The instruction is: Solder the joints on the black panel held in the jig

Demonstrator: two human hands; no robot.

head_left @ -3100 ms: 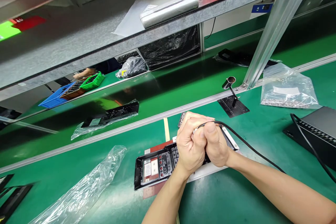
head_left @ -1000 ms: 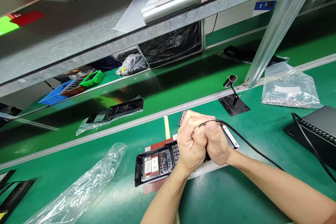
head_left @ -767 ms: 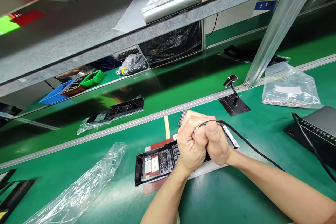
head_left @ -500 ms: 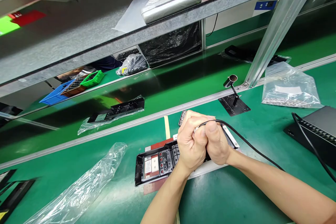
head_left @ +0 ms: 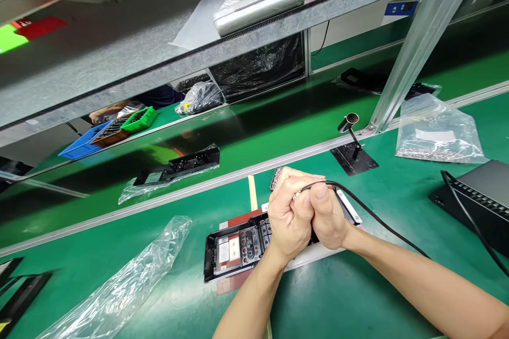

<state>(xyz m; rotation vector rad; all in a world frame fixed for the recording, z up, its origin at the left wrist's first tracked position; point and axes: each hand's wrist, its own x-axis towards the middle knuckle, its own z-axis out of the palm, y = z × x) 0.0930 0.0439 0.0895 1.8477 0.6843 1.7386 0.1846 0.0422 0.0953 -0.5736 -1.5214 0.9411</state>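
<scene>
A black plastic housing (head_left: 234,249) with red and white parts inside lies on a red mat (head_left: 238,221) on the green bench. My left hand (head_left: 288,217) and my right hand (head_left: 328,220) are clasped together over its right end, both closed round a tool whose black cable (head_left: 382,225) runs off to the right. The tool's tip is hidden by my fingers. A white strip (head_left: 350,209) shows just behind my right hand.
An empty clear bag (head_left: 119,286) lies at the left front. A bag of small parts (head_left: 435,137) and a black device (head_left: 473,196) sit at the right. A small metal stand (head_left: 350,140) is by the rail. A bagged black housing (head_left: 175,169) rides the conveyor. Another person's hand (head_left: 101,114) is near blue and green trays.
My hands have stayed clasped on the tool over the housing. The bagged black housing on the conveyor has drifted to the right.
</scene>
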